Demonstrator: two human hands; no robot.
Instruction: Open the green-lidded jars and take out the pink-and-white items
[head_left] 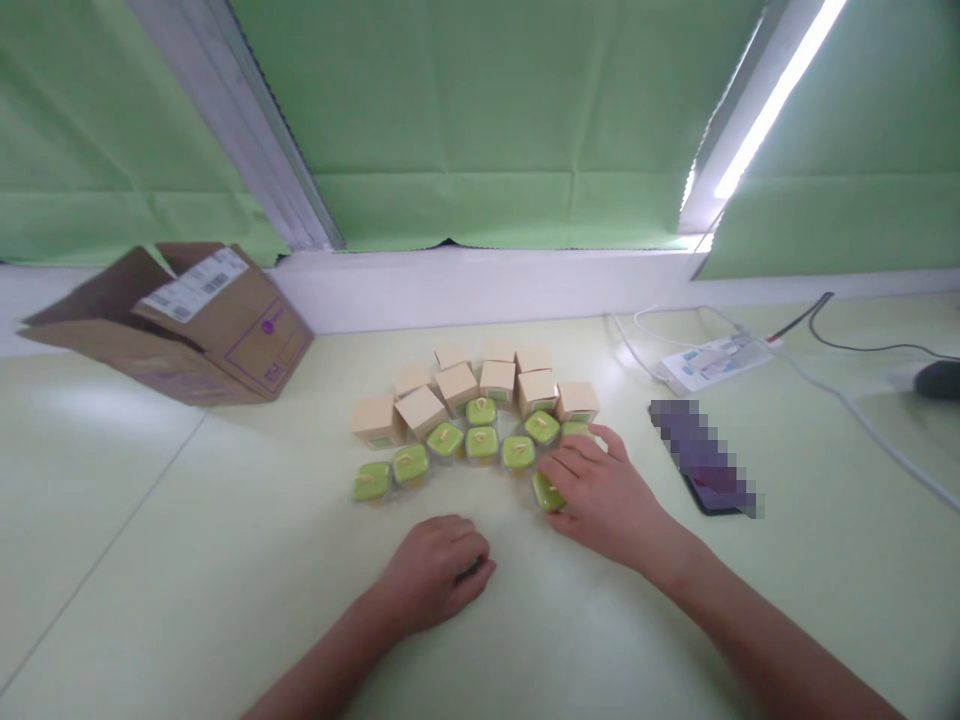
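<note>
Right hand (600, 490) rests with fingers spread loosely over the end jar (545, 493), not clamped; left hand (439, 570) is curled on the table (225, 560), contents unclear; a careless sweep likely topples neighbouring jars (481, 443).

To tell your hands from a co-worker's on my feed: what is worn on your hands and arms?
The left hand and right hand are bare: no gloves. No sleeves show; both arms are uncovered to the picture's edge. No watch, band or ring is visible, though blur could hide a thin ring.
</note>
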